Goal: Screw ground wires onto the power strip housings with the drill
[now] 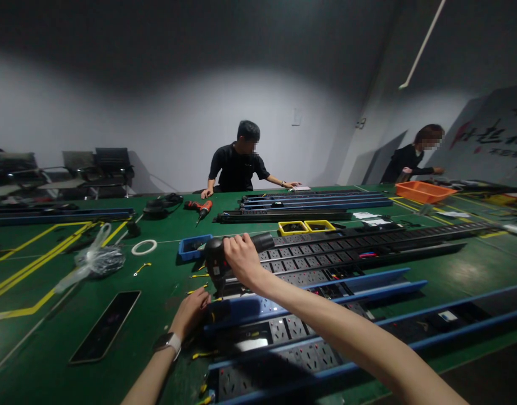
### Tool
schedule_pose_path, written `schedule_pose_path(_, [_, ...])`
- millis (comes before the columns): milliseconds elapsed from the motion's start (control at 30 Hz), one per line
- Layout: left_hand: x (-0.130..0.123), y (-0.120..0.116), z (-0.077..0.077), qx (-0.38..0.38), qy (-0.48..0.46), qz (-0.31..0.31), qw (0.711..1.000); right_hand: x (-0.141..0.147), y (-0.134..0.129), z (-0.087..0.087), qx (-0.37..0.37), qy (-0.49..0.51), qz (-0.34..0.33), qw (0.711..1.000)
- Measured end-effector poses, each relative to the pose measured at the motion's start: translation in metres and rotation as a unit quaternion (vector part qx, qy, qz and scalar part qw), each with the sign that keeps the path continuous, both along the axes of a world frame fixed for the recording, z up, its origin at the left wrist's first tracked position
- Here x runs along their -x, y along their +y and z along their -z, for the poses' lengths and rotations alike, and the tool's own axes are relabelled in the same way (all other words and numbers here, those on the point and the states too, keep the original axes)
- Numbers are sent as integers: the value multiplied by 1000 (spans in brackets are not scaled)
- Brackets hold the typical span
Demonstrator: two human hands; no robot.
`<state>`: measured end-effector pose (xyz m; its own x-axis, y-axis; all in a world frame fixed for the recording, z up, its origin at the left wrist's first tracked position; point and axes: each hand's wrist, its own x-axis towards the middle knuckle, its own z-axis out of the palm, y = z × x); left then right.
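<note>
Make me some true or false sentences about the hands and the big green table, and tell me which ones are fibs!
1. The right hand holds a black power tool. True.
2. The watch is on the right wrist. False: it is on the wrist of the left hand.
3. The phone lies on the green table. True.
4. The white ring is on top of the phone. False: it lies on the table, farther away than the phone.
5. Two yellow trays are side by side. True.
6. The basket at the right is purple. False: it is orange.
</note>
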<state>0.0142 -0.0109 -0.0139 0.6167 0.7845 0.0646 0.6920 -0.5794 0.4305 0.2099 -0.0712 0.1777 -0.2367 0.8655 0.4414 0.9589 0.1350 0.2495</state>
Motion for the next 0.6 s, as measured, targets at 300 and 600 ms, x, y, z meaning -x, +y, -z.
schedule_pose_path(300, [-1,-5,-9,-1,16,-10,1000,2,-5,-3,7,-3,16,1000])
schedule_pose_path(600, [-4,-11,-21,17,12,-21,1000,9,-6,-3,-7,-13,-36,999])
